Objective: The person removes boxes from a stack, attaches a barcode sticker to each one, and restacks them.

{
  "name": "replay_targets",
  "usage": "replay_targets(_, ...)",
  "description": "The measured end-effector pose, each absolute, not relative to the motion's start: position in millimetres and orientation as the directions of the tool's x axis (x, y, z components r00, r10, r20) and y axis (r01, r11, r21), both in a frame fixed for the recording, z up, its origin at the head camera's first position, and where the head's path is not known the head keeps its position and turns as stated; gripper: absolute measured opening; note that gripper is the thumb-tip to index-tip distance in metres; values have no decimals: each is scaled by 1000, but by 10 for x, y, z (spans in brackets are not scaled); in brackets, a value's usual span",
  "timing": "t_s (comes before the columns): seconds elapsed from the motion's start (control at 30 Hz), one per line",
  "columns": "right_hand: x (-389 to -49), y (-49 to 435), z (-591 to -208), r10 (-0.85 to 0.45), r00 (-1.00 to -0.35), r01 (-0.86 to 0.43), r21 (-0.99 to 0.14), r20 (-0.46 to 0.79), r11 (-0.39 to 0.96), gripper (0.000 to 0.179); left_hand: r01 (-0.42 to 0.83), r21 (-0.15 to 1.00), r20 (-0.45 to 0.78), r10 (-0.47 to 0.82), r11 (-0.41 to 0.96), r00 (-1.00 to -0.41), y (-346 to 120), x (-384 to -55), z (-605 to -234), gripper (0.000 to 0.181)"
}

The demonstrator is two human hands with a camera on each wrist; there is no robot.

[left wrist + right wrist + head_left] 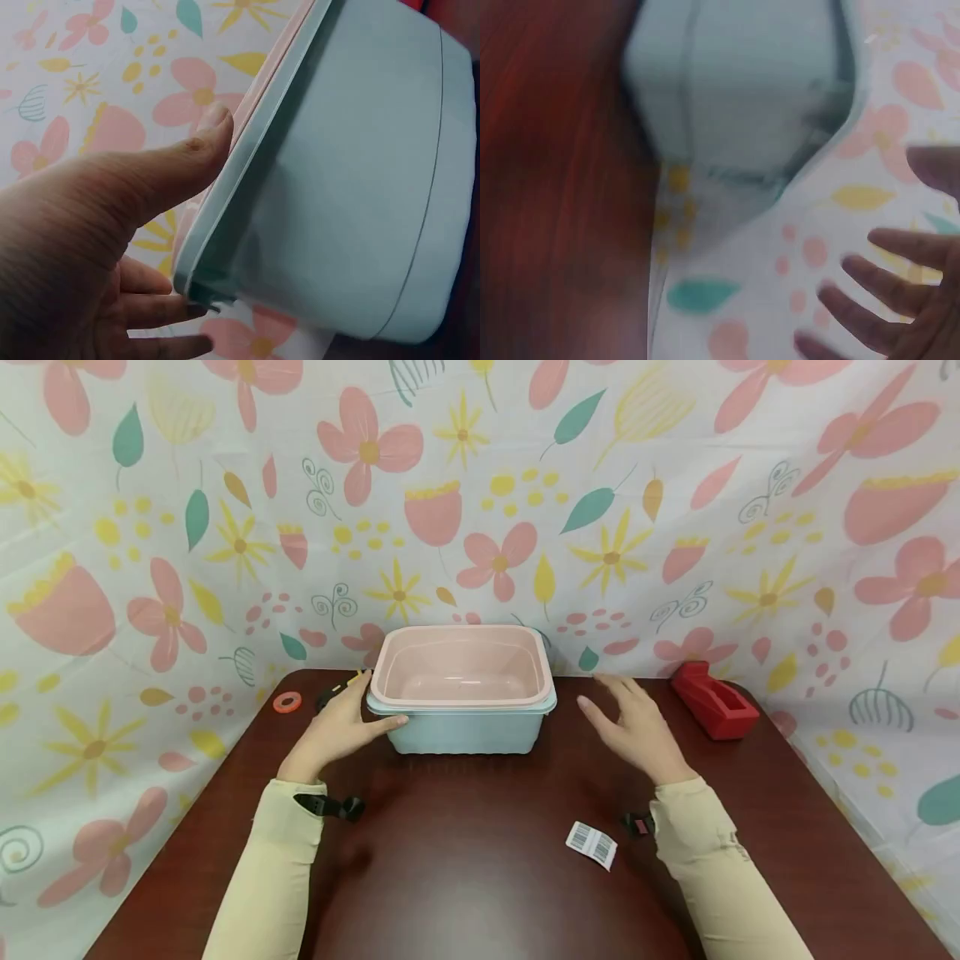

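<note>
A pink plastic basin (462, 665) sits nested in a light blue one (465, 732) at the back of the table. At its left end is my left hand (341, 731), the thumb right at the rim in the left wrist view and the other fingers spread loosely beyond the corner. My right hand (636, 731) hovers to the right of the basins, apart from them, fingers spread with nothing in them. In the right wrist view, the blue basin's end (742, 82) shows blurred beyond these fingers.
A red tape dispenser (716, 702) stands at the back right. An orange ring of tape (287, 702) lies at the back left, and a black and yellow tool (337, 690) is partly hidden behind my left hand. A barcode label (592, 845) lies at front right. Flowered cloth hangs behind.
</note>
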State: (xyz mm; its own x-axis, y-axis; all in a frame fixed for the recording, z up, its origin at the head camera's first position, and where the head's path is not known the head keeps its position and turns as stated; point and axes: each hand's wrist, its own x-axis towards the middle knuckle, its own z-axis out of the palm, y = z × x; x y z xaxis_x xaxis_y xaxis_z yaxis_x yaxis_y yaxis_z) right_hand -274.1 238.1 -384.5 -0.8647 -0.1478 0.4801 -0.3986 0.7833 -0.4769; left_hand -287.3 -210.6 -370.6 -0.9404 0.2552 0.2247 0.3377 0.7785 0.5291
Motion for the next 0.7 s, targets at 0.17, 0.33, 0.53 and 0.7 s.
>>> replay_targets(0.17, -2902, 2030, -3695, -115, -891, -381, -589, 438, 713, 55, 353, 605, 295, 211, 713, -932, -2080, -2918, -3787, 94)
replay_targets(0.33, -3088, 1739, -3650, -106, -952, -272, -639, 286, 719, 63, 298, 671, 248, 174, 679, -953, -2060, -2943, -3851, 93)
replay_targets(0.53, -3227, 1590, -3663, -33, -984, -129, -568, 175, 813, 53, 310, 679, 270, 166, 666, -948, -2029, -2939, -3865, 85)
replay_targets(0.7, -3294, 1550, -3604, -14, -984, -106, -514, 179, 851, 18, 320, 656, 297, 155, 684, -942, -2029, -2951, -3846, 87)
